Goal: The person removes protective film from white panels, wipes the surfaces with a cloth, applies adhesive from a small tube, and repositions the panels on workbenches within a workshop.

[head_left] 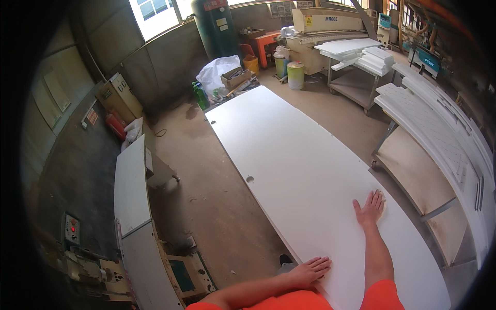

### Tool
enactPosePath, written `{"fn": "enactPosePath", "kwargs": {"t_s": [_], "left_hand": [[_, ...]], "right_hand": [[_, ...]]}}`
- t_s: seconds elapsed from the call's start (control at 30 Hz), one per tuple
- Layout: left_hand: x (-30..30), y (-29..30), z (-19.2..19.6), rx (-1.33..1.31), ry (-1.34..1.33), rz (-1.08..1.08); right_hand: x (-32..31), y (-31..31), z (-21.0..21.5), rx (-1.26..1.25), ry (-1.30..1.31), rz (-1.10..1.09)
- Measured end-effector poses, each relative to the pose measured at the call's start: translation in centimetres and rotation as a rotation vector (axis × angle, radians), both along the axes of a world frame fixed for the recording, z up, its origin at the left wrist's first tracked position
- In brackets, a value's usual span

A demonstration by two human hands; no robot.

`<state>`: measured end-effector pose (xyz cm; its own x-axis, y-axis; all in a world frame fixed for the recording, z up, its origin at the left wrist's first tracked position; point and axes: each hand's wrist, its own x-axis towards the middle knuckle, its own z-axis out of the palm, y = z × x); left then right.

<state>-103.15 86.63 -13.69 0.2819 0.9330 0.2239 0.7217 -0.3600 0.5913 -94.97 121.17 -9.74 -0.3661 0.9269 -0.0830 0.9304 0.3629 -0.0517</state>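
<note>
A long white panel [305, 170] stretches away in front of me, with two round holes near its left edge. My left hand [312, 270] lies flat on the panel's near left part, fingers stretched out. Farther along, close to the right edge, my right hand [369, 209] is pressed flat with its fingers spread and the thumb apart. A pale, cloth-like piece [383, 205] shows beside and partly beneath the right fingers; the hand hides most of it.
White panels are stacked on a cart [413, 170] at the right and a trolley [356, 90] behind it. Left stands a machine with a white top [132, 186] and a control box [72, 229]. Beyond the panel's far end sit a white sack [217, 72] and a dark green tank [214, 31].
</note>
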Motion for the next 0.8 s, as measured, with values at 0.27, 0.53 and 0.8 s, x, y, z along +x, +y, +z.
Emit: {"fn": "enactPosePath", "kwargs": {"t_s": [0.27,0.53,0.8], "left_hand": [[-25.2,-7.7,2.9,0.022,-0.125,0.755],[-48.6,-21.3,-6.1,-0.082,-0.512,1.266],[-68.1,-21.5,-5.1,-0.135,-0.627,1.296]], "right_hand": [[-31.1,-10.8,-0.2,-0.058,0.046,0.546],[-57.4,-16.5,-1.7,-0.100,0.095,0.715],[-72.2,-17.2,-4.5,-0.064,0.117,0.718]]}}
